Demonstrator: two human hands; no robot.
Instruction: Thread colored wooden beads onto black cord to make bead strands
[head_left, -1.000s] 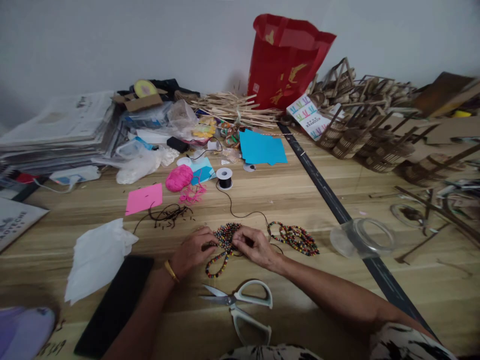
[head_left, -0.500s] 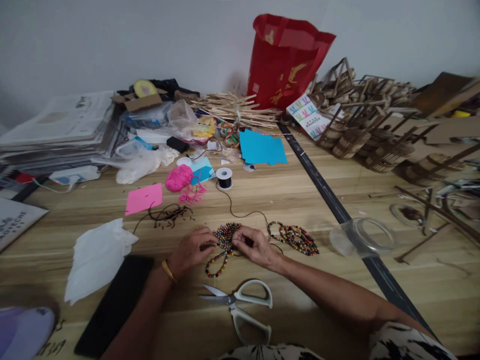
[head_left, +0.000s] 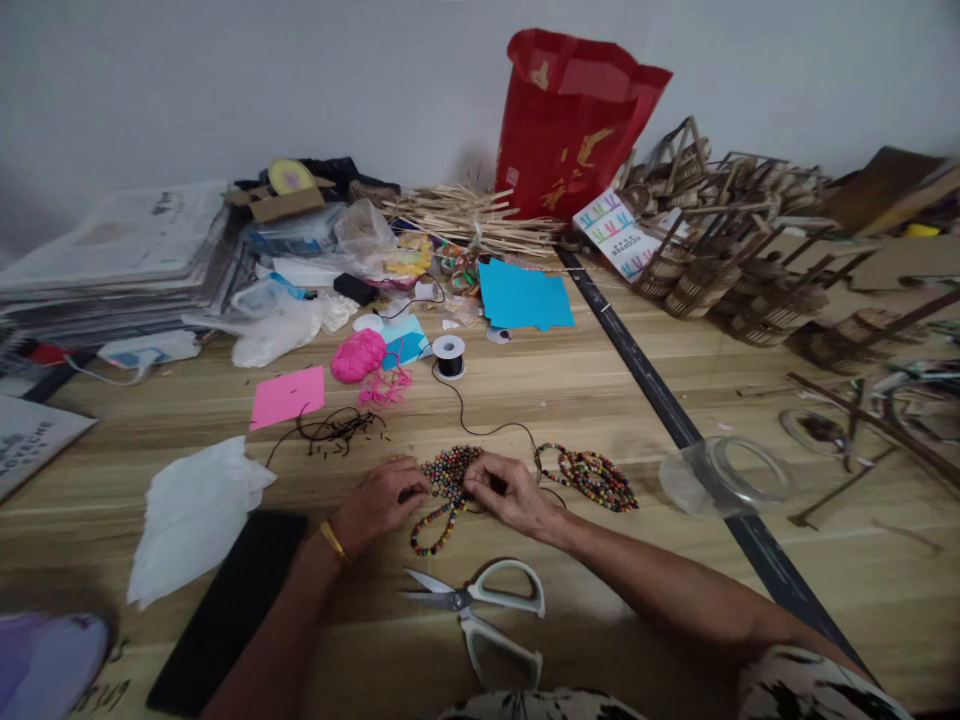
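Left hand (head_left: 379, 503) and right hand (head_left: 510, 490) pinch bead strand (head_left: 448, 480) on table (head_left: 600, 400), fingers closed on it, probably at cord end. Strand likely limp, light, beads slippery; grip cord between beads. Scissors (head_left: 487, 615) near; thread spool (head_left: 450, 355) beyond.

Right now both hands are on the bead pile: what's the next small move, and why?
Probably draw the loose beaded strand gently out of the bead cluster. The left hand and right hand both pinch at that cluster, the strand trails toward the scissors, and black cord still runs from the spool, so a tug might tangle it.
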